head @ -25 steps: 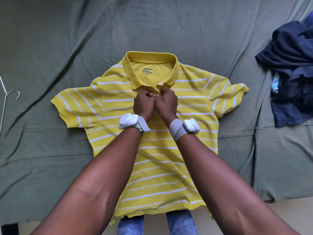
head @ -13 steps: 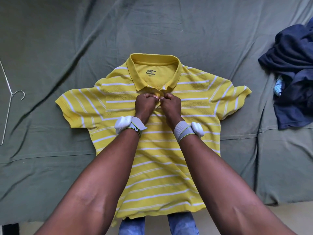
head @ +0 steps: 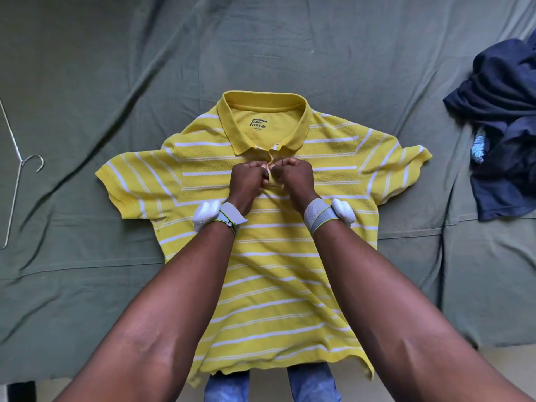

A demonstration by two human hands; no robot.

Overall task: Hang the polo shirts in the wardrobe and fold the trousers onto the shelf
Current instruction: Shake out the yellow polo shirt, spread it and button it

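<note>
Polo shirt (head: 275,274), yellow with thin white stripes, short sleeves, lies flat front-up on a green sheet (head: 87,285), collar away from the person, hem hanging over the near edge. Inside neck print reads "FAME FOREVER", smaller line under it unreadable. Left hand (head: 248,184) and right hand (head: 293,178) both curled, pinching the button placket just below the collar, knuckles almost touching. Grey wristbands with white pods on both wrists. Wire hanger (head: 17,181) lies at far left on the sheet. Dark blue clothes pile (head: 504,117) at right, well apart from the shirt.
</note>
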